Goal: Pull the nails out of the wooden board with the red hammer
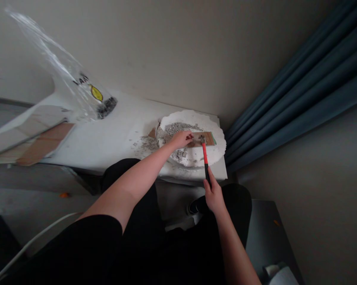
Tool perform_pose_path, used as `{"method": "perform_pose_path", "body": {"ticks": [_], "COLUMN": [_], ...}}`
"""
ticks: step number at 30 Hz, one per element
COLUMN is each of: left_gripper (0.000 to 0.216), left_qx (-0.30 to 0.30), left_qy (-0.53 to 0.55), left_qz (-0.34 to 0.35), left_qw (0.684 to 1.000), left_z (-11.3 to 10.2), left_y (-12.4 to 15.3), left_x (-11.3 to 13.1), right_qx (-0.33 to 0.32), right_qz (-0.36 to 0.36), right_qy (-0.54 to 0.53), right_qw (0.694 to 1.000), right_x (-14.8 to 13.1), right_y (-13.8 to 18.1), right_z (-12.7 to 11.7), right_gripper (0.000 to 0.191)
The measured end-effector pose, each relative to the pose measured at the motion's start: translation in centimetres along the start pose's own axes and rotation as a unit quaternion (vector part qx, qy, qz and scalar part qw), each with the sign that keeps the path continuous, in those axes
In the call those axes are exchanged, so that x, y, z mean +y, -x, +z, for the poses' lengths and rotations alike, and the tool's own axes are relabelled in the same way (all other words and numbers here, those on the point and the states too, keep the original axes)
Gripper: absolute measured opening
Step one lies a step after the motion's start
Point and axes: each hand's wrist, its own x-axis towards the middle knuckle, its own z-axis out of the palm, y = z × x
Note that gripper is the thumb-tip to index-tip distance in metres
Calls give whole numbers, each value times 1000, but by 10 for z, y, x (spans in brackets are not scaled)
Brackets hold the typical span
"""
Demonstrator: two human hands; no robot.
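Observation:
My right hand [214, 193] is wrapped round the black grip of a hammer [205, 153] with a red and black handle. The hammer's metal head rests on or just above a brown wood-patterned tile strip [208, 138] with a green mark at its right end. At the strip's left end, my left hand [182, 139] has its fingers bent and closed on it; their exact grip is partly hidden. Beneath lies a white scalloped board [219, 152], strewn with grey crumbled rubble [178, 127]. A small brown fragment [152, 133] sits at the board's left edge.
The board lies on a white table [104, 138] against the wall. To the left are a clear plastic bag [77, 85] with a yellow print and brown wood-patterned pieces [46, 144]. Blue curtains [303, 79] hang at right. A dark grey surface [270, 229] stands below them.

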Motion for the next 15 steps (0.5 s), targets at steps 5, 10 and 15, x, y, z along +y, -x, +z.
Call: {"method": "perform_pose_path", "body": {"ticks": [5,10,15], "left_gripper": [16,16,15], "left_qx": [1,9,21], "left_qy": [-13,-9,-12], "left_qz": [-4,-4,-7], "left_qw": [1000,1000,1000], "left_z": [2,4,7], "left_y": [0,0,0], "left_x": [1,-1,-1], "right_qx": [5,0,3], "right_qz": [-4,-6,-7], "right_qy": [-12,-17,-18], "right_qw": [1000,1000,1000], "right_x": [3,5,6], "right_y": [-1,-1,-1], "right_z": [0,0,1], "right_gripper": [68,69,67]}}
